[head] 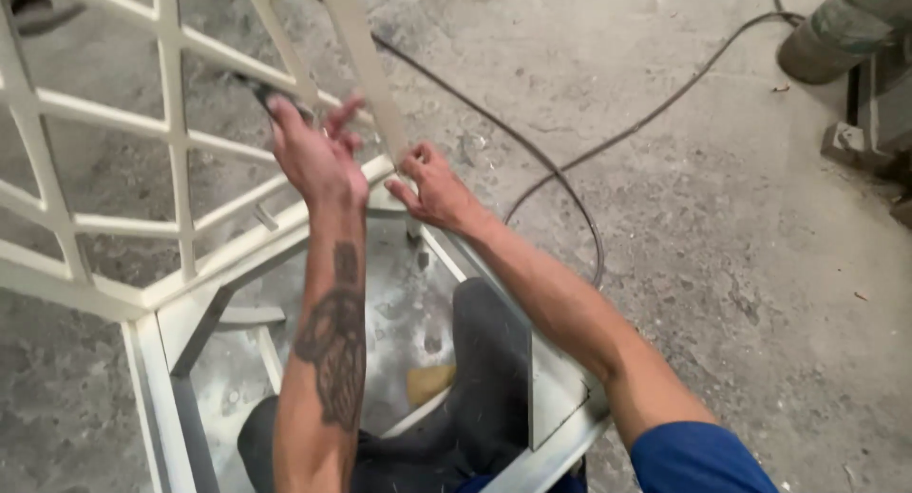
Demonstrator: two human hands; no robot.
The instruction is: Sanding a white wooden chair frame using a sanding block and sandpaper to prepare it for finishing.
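- Left hand (318, 156) raised against the white metal frame (180, 170), fingers curled round a thin dark tool (271, 94) whose tip rests on or just beside one slanting bar; held high probably to bring the tool's end onto the paint.
- Right hand (432, 184) lower down, fingers and thumb pinched narrowly on the foot of an upright bar where that bar meets the frame's lower rail (seemingly to steady the frame while the other hand works).
- Frame standing on the concrete floor (684, 265), latticed part leaning away at the upper left, boxed base wrapped around the person's dark-trousered leg (475, 379); sitting inside the base puts both hands within easy reach of the joint.
- One yellowish pad or sponge (429, 381) lying on the floor inside the base, beside the leg, well apart from both hands.
- Two dark cables (570, 170) trailing across the floor to the right, crossing near the frame's corner, touching neither hand.
- One greenish cylinder (845, 28) at the upper right, next to some dark metal pieces, far from the work.
- Counted: two hands, one tool, one frame, two cables, one pad.
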